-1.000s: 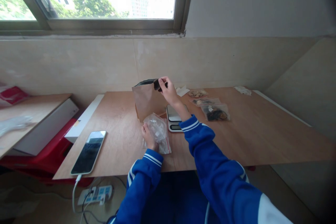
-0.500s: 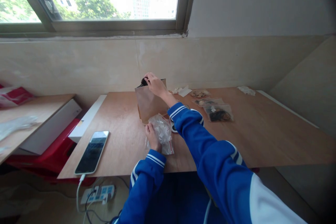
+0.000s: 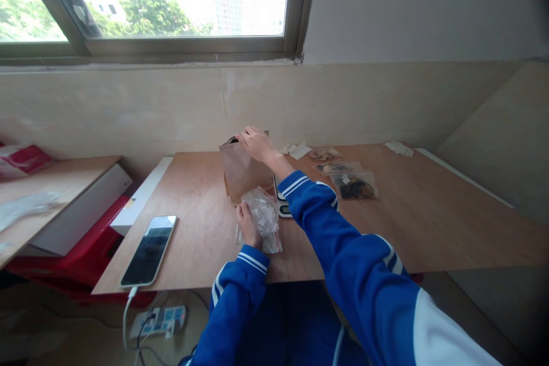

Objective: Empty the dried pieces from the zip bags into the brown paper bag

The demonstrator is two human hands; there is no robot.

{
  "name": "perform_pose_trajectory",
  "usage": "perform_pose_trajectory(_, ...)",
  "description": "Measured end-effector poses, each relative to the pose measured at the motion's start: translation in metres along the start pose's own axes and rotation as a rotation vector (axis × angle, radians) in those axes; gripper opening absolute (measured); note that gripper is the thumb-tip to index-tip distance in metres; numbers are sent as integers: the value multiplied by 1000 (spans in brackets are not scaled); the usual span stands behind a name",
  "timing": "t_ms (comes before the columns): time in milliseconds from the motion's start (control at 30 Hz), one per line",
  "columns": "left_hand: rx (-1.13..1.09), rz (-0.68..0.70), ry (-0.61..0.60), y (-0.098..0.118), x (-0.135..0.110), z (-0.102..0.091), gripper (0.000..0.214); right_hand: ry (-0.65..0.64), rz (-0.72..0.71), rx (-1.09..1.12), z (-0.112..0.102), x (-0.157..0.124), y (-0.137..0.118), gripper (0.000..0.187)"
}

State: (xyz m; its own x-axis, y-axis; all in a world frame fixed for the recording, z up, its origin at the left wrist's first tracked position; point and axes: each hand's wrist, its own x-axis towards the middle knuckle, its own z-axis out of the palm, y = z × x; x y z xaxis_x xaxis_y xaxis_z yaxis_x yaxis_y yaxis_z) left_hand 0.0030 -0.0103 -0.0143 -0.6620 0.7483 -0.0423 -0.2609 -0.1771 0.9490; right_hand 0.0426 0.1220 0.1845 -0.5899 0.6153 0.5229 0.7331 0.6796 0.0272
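Note:
My right hand lies across the top of a brown kraft paper bag that stands upright on the wooden table. A dark item shows just inside the bag's mouth, mostly hidden. My left hand rests on a crumpled clear plastic bag and holds it against the tabletop. Behind my right forearm, a white digital kitchen scale is mostly hidden. Several small zip bags with brown contents lie to the right.
A smartphone lies near the table's front left edge, with its cable running down to a power strip on the floor. Crumpled white paper lies by the wall. A lower table with a white box stands at left.
My right hand has moved left and flattened over the paper bag's top. The dark item has sunk lower into the bag's mouth. My left hand and the plastic bag have barely moved.

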Motion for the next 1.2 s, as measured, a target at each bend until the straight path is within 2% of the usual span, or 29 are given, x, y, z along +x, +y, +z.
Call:
perform_pose_trajectory(233,22,-11,-11,4,-2,1,33,19,24,73,-2,-14,-2,39)
perform_pose_trajectory(367,68,7,-20,6,-3,1,33,187,-37,192,-10,-38,-6,32)
perform_pose_trajectory(433,110,30,-21,5,-3,0,33,301,-9,282,-11,-58,-9,30)
perform_pose_trajectory(500,144,52,-22,4,-2,0,33,365,87,392,-8,-84,-13,29)
perform_pose_trajectory(567,171,81,-38,5,-3,0,32,366,234,522,2,-113,-16,25)
perform_pose_trajectory(600,184,102,-53,6,-4,0,32,342,325,592,8,-128,-17,24)
perform_pose_trajectory(667,212,156,-95,9,-9,0,31,205,449,770,22,-155,-18,26)
perform_pose_trajectory(700,222,184,-115,11,-11,0,30,137,478,853,28,-166,-17,27)
perform_pose_trajectory(767,255,252,-160,14,-18,0,30,79,530,966,36,-183,-12,29)
perform_pose_trajectory(833,305,319,-197,16,-23,0,31,113,593,1008,39,-192,-6,30)
perform_pose_trajectory(967,392,392,-254,17,-24,1,32,332,727,1036,32,-199,7,33)
perform_pose_trajectory(1033,390,368,-163,21,-19,-1,32,445,797,1052,28,-204,11,37)
perform_pose_trajectory(1100,380,318,-10,27,-12,-5,34,489,837,1077,24,-210,14,41)
perform_pose_trajectory(1133,382,300,25,31,-9,-8,34,486,843,1093,23,-215,15,43)
perform_pose_trajectory(1200,412,292,-29,41,-7,-13,36,421,829,1139,22,-224,15,47)
